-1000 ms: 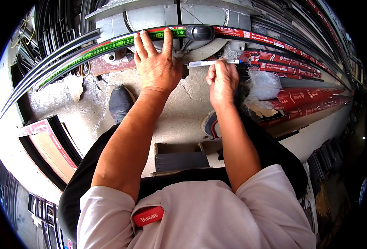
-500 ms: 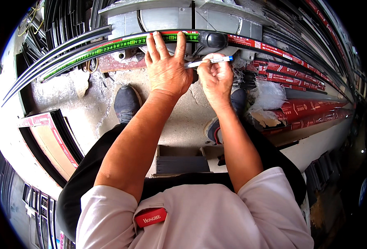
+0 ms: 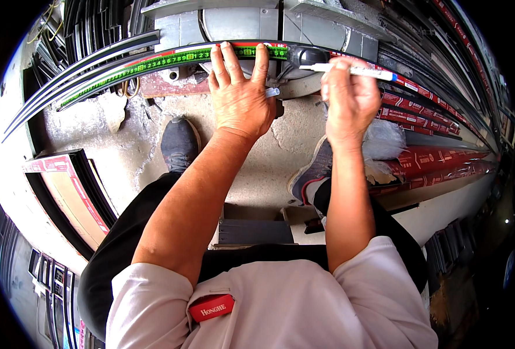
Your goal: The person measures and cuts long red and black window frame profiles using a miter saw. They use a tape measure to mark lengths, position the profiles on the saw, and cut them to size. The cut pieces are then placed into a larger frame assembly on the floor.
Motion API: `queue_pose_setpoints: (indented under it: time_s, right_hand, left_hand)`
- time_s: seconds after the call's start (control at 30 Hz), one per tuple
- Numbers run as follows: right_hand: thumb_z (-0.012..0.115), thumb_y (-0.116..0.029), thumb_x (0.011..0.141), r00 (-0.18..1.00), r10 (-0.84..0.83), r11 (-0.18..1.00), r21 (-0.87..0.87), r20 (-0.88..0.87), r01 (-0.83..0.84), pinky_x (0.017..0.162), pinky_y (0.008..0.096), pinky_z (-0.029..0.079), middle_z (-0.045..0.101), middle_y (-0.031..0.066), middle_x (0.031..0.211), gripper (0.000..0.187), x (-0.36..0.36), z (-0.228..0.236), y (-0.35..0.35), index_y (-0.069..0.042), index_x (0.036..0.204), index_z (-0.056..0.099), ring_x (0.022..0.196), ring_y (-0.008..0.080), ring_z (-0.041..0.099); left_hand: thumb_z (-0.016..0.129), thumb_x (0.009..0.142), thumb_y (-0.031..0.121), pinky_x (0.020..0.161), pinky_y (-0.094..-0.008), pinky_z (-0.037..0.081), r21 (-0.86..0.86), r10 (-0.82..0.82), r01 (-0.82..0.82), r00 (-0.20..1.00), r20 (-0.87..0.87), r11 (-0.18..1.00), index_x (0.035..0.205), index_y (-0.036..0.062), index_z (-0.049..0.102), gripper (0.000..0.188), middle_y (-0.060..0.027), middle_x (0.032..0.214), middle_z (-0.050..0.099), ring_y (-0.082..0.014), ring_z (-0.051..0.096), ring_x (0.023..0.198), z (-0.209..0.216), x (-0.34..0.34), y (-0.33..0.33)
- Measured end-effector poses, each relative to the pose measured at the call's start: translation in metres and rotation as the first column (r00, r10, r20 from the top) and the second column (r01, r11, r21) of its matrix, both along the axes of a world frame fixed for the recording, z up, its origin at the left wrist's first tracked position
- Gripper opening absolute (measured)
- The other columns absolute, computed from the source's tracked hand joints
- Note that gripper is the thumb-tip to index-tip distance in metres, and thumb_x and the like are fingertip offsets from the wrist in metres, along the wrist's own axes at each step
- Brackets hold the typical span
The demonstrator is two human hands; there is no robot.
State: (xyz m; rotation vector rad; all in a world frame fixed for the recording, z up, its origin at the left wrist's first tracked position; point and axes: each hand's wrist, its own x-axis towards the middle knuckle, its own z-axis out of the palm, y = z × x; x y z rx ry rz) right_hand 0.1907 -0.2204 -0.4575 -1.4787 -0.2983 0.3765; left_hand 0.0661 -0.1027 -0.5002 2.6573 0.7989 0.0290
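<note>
Across the far side, a green tape measure blade (image 3: pixel 164 60) lies stretched along a long dark profile with red film (image 3: pixel 405 82). Its dark case (image 3: pixel 312 56) sits on the profile at the blade's right end. My left hand (image 3: pixel 240 103) presses its extended fingertips down on the blade. A clear pen cap (image 3: pixel 273 92) sticks out at that hand's thumb side; the thumb's grip is mostly hidden. In my right hand (image 3: pixel 351 104), closed fingers hold an uncapped white marker pen (image 3: pixel 376 73) with a blue end. Its tip points left, in front of the tape case.
Grey metal machine plates (image 3: pixel 234 24) stand behind the profile. Red-wrapped profiles (image 3: pixel 437 160) are stacked at the right, beside crumpled clear plastic (image 3: pixel 384 139). Dark strips (image 3: pixel 88 29) crowd the far left. Framed pieces (image 3: pixel 71 198) lean at the near left. My shoes (image 3: pixel 179 142) rest on the floor.
My right hand has moved right, drawing the marker pen out of its cap, and its tip now shows. My left hand keeps pressing on the tape, with the cap beside its thumb.
</note>
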Motion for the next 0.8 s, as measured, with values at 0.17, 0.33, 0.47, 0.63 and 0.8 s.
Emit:
queue_pose_setpoints:
  time_s: [0.17, 0.33, 0.47, 0.63, 0.8]
  right_hand:
    - [0.070, -0.007, 0.102, 0.988, 0.124, 0.992, -0.043, 0.089, -0.121, 0.066, 0.0192, 0.046, 0.066, -0.0011, 0.087, 0.014, 0.034, 0.006, 0.025, 0.002, 0.113, 0.068, 0.075, 0.0028, 0.057]
    - [0.071, -0.007, 0.101, 0.917, 0.393, 0.891, -0.273, 0.062, -0.364, 0.071, 0.0181, 0.045, 0.067, -0.0008, 0.093, 0.014, 0.058, -0.006, 0.041, 0.000, 0.113, 0.070, 0.083, 0.0022, 0.059]
    - [0.074, -0.013, 0.095, 0.835, 0.534, 0.790, -0.432, 0.132, -0.436, 0.072, 0.0292, 0.056, 0.073, 0.0037, 0.085, 0.010, 0.067, -0.005, 0.056, -0.005, 0.102, 0.072, 0.078, 0.0103, 0.068]
    - [0.074, -0.011, 0.095, 0.764, 0.633, 0.734, -0.412, 0.127, -0.540, 0.073, 0.0290, 0.055, 0.073, 0.0040, 0.086, 0.009, 0.075, -0.006, 0.063, -0.003, 0.100, 0.072, 0.079, 0.0103, 0.067]
    - [0.074, -0.011, 0.095, 0.682, 0.726, 0.649, -0.418, 0.089, -0.636, 0.076, 0.0295, 0.055, 0.074, 0.0059, 0.090, 0.011, 0.080, 0.002, 0.068, -0.002, 0.101, 0.074, 0.084, 0.0110, 0.068]
  left_hand:
    - [0.073, 0.078, 0.026, 0.115, -0.0676, 0.032, 0.005, 0.001, -0.001, 1.000, 0.010, 1.000, 0.167, 0.0262, 0.028, 0.100, -0.0399, 0.163, 0.015, -0.0615, 0.016, 0.151, -0.003, 0.001, -0.001]
    - [0.070, 0.081, 0.032, 0.115, -0.0678, 0.031, 0.029, 0.000, 0.000, 1.000, 0.013, 1.000, 0.165, 0.0243, 0.031, 0.093, -0.0401, 0.162, 0.019, -0.0605, 0.018, 0.151, -0.005, 0.001, 0.000]
    - [0.069, 0.081, 0.035, 0.114, -0.0675, 0.031, 0.035, 0.007, -0.008, 0.999, 0.039, 0.999, 0.164, 0.0236, 0.034, 0.090, -0.0399, 0.161, 0.021, -0.0599, 0.019, 0.152, -0.008, 0.001, -0.001]
    - [0.071, 0.080, 0.034, 0.114, -0.0669, 0.032, 0.027, 0.014, -0.015, 0.999, 0.041, 1.000, 0.163, 0.0245, 0.036, 0.090, -0.0391, 0.162, 0.020, -0.0597, 0.019, 0.151, -0.009, 0.001, -0.001]
    - [0.069, 0.080, 0.031, 0.114, -0.0690, 0.032, 0.010, 0.002, -0.002, 1.000, 0.013, 1.000, 0.166, 0.0244, 0.030, 0.095, -0.0401, 0.162, 0.014, -0.0623, 0.016, 0.150, -0.010, 0.001, 0.000]
